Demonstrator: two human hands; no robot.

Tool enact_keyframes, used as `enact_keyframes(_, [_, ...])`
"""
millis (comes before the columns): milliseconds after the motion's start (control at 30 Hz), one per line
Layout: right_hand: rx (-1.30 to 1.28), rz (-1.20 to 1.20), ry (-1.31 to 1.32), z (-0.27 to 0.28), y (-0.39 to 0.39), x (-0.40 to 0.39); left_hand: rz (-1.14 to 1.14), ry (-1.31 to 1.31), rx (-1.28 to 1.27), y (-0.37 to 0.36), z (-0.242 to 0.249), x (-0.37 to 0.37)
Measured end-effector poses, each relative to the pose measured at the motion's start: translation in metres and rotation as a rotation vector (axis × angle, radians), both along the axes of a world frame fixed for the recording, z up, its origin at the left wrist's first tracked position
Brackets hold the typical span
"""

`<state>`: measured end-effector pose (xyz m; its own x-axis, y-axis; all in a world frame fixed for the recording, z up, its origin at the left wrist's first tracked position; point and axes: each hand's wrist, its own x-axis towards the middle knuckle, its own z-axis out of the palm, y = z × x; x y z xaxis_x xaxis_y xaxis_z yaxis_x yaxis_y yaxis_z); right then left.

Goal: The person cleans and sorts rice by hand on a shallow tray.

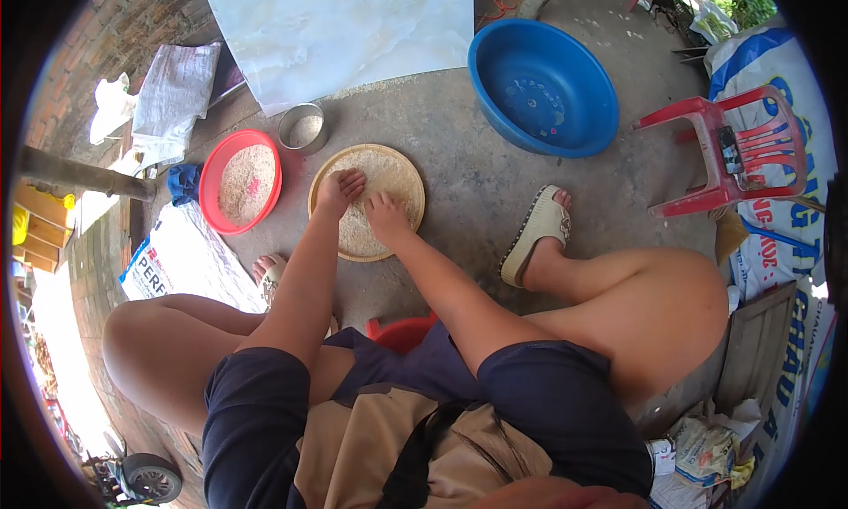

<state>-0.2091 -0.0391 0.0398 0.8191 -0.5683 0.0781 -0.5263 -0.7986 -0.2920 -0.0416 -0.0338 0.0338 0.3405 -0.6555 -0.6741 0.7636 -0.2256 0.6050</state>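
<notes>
A round woven winnowing tray (418, 216) lies on the concrete floor in front of me, covered with a layer of pale grain (378, 166) that looks like rice. My left hand (341, 192) is over the tray's left half, fingers stretched out and palm partly turned up, with nothing visible in it. Beside it, my right hand (388, 217) rests on the grain near the middle, fingers spread and slightly bent. Whether any grains are under its fingertips is too small to tell.
Left of the tray stand a red basin (210, 184) of grain with a pink item inside and a metal pot (303, 129) of grain. A blue tub (587, 125), a red plastic chair (707, 147) and large printed sacks (767, 244) are to the right. A marbled sheet (344, 32) lies ahead.
</notes>
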Motion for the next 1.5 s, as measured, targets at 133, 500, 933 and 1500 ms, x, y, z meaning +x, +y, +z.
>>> enact_keyframes(133, [-0.032,0.241,-0.063,-0.007,0.004,-0.007,-0.015,-0.003,-0.004,0.007,-0.001,-0.005])
enact_keyframes(500, [0.290,-0.134,-0.332,-0.003,-0.009,0.016,-0.083,0.016,0.006,0.009,-0.001,-0.012])
enact_keyframes(933, [0.064,0.071,-0.173,0.017,-0.014,-0.021,0.170,0.159,-0.133,0.004,-0.019,-0.001])
enact_keyframes(1500, [0.240,-0.095,-0.378,-0.003,-0.018,0.001,0.171,0.139,-0.110,0.004,-0.012,-0.012])
